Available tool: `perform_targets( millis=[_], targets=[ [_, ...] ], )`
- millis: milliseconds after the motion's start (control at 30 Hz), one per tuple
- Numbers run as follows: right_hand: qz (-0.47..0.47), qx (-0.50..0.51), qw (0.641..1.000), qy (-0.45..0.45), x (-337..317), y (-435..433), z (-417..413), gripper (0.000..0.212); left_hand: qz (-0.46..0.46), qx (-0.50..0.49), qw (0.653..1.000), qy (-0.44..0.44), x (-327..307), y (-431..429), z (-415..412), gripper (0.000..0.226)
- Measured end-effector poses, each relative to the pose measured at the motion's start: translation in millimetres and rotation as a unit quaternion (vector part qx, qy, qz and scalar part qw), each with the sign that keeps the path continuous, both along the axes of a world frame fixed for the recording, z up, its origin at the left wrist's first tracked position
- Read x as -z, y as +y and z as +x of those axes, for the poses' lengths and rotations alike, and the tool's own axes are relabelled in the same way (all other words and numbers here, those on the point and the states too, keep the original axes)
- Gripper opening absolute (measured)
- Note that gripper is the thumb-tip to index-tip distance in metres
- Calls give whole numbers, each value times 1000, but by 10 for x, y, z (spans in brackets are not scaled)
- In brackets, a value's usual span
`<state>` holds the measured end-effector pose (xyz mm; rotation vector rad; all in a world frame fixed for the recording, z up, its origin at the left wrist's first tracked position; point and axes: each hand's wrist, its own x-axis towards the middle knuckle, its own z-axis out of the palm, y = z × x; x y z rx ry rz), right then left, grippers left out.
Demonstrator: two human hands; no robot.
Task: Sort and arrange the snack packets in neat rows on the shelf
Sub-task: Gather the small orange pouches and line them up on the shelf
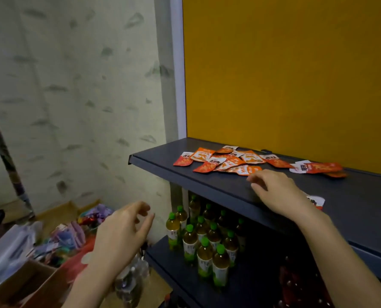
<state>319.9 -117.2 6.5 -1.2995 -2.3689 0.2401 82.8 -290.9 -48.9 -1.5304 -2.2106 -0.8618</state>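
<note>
Several small orange-and-white snack packets point(224, 160) lie in a loose, overlapping pile on the dark grey shelf point(162, 165). A few more red packets point(318, 168) sit to the right of the pile. One packet point(316, 201) shows partly behind my right wrist. My right hand point(276, 191) hovers over the shelf just in front of the pile, fingers apart and holding nothing. My left hand point(124, 232) hangs lower, left of the shelf and off it, fingers curled loosely and empty.
An orange back panel point(285, 74) rises behind the shelf. On the lower shelf stand green-capped tea bottles point(205, 245) and dark red bottles point(296, 283). Cardboard boxes point(29, 283) and mixed packets point(74, 232) lie on the floor at the left, near a patterned wall.
</note>
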Motion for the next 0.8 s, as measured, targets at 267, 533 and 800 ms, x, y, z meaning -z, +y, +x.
perform_targets(
  millis=[267,533,800],
  targets=[
    [-45,100,991,-71,16,669,-599,34,6,64,998,4,-212,1106,-390,19],
    [-87,163,975,-125,128,902,-865,42,-35,110,993,1,-339,2128,-619,25],
    [-97,249,962,-61,110,1030,-839,40,-195,97,971,96,-405,3176,-847,57]
  ],
)
